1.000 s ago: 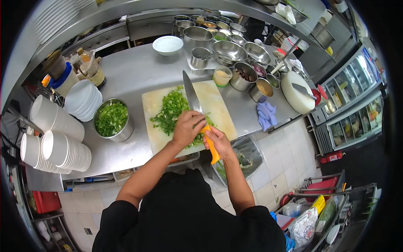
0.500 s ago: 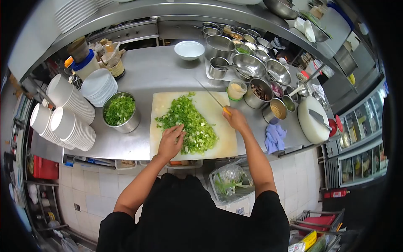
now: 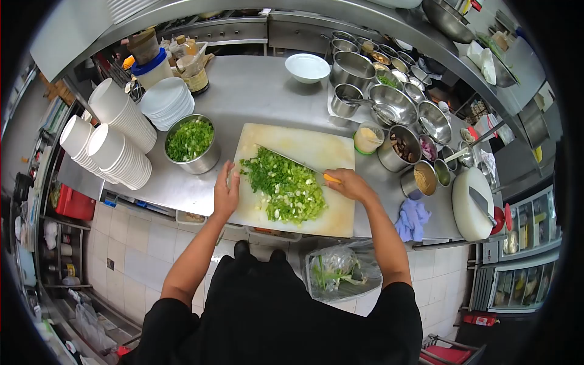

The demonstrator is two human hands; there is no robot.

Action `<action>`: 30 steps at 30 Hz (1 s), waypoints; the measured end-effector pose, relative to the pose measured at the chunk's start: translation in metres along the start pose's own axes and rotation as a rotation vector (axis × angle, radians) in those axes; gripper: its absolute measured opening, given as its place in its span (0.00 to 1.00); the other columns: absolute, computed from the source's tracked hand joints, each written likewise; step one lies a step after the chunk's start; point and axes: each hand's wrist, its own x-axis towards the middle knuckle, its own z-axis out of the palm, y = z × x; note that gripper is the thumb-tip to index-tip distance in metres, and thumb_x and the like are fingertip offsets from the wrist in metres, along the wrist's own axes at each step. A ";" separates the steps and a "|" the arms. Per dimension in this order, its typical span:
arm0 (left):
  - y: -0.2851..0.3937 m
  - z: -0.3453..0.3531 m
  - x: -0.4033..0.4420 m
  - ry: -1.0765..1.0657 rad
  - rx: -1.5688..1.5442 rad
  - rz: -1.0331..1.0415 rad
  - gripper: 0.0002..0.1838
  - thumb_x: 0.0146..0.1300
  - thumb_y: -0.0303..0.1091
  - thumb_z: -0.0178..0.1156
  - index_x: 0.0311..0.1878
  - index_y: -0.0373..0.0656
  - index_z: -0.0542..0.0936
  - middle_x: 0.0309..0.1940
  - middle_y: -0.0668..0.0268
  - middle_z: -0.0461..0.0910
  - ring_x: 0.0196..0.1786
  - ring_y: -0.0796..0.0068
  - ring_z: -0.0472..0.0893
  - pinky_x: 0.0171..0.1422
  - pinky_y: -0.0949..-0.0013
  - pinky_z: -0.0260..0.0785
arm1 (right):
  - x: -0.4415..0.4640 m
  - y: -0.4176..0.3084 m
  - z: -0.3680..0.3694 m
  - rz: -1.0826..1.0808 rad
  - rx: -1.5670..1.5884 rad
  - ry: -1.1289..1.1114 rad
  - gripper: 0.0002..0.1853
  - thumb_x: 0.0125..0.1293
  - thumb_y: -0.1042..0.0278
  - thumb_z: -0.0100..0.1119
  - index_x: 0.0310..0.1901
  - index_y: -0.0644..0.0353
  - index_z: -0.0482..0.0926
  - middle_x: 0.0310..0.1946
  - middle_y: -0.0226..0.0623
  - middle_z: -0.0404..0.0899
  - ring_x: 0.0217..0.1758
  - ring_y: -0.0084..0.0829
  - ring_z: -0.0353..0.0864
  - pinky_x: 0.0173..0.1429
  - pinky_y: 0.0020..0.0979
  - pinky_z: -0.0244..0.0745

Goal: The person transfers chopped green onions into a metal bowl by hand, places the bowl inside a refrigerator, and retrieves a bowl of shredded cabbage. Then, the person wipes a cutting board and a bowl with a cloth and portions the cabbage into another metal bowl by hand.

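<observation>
Chopped green onions (image 3: 286, 188) lie in a pile on a white cutting board (image 3: 331, 213), darker green on the left and paler on the right. In my right hand (image 3: 350, 185) is the yellow-orange handle of a knife (image 3: 298, 162). Its blade lies along the far edge of the pile, pointing left. My left hand (image 3: 227, 187) is held at the board's left edge, fingers extended and holding nothing, apart from the pile. Just beyond it stands a steel pot (image 3: 204, 159) filled with more chopped green onions (image 3: 190, 140).
Paper cup stacks (image 3: 121, 152) and white plates (image 3: 167, 103) stand at left. A white bowl (image 3: 307, 67) sits behind the board. Steel containers (image 3: 398, 149), a purple cloth (image 3: 413, 219) and a round white board (image 3: 467, 213) with a cleaver crowd the right. A lined bin (image 3: 316, 292) stands below.
My left hand has come off the green onions and moved left to the board's edge. The knife has swung onto the pile's far edge. The camera view has shifted.
</observation>
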 end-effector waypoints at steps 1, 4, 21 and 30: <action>-0.001 0.000 0.009 -0.001 0.000 -0.007 0.27 0.73 0.39 0.50 0.68 0.31 0.62 0.62 0.49 0.72 0.65 0.61 0.71 0.69 0.64 0.60 | -0.008 -0.002 -0.004 0.031 0.087 0.015 0.18 0.65 0.61 0.61 0.54 0.58 0.79 0.44 0.48 0.82 0.46 0.48 0.81 0.51 0.39 0.75; -0.002 0.006 0.039 -0.065 0.022 0.081 0.29 0.74 0.44 0.47 0.69 0.32 0.61 0.64 0.49 0.71 0.67 0.57 0.69 0.71 0.63 0.57 | -0.024 0.004 -0.008 0.149 0.256 0.046 0.19 0.65 0.61 0.61 0.55 0.59 0.79 0.45 0.48 0.82 0.48 0.47 0.81 0.53 0.36 0.74; -0.017 0.071 0.099 -0.614 0.007 0.205 0.31 0.73 0.47 0.44 0.71 0.35 0.61 0.71 0.50 0.60 0.74 0.56 0.58 0.77 0.61 0.46 | 0.015 0.036 0.039 0.050 -0.255 0.644 0.08 0.53 0.65 0.63 0.34 0.55 0.84 0.39 0.41 0.83 0.48 0.44 0.78 0.53 0.46 0.71; -0.028 0.072 0.105 -0.671 -0.183 0.288 0.35 0.75 0.55 0.37 0.71 0.34 0.60 0.70 0.52 0.63 0.73 0.59 0.60 0.76 0.60 0.46 | -0.066 -0.133 0.106 0.387 -0.055 0.766 0.55 0.49 0.38 0.69 0.73 0.56 0.54 0.72 0.60 0.44 0.76 0.63 0.43 0.75 0.55 0.47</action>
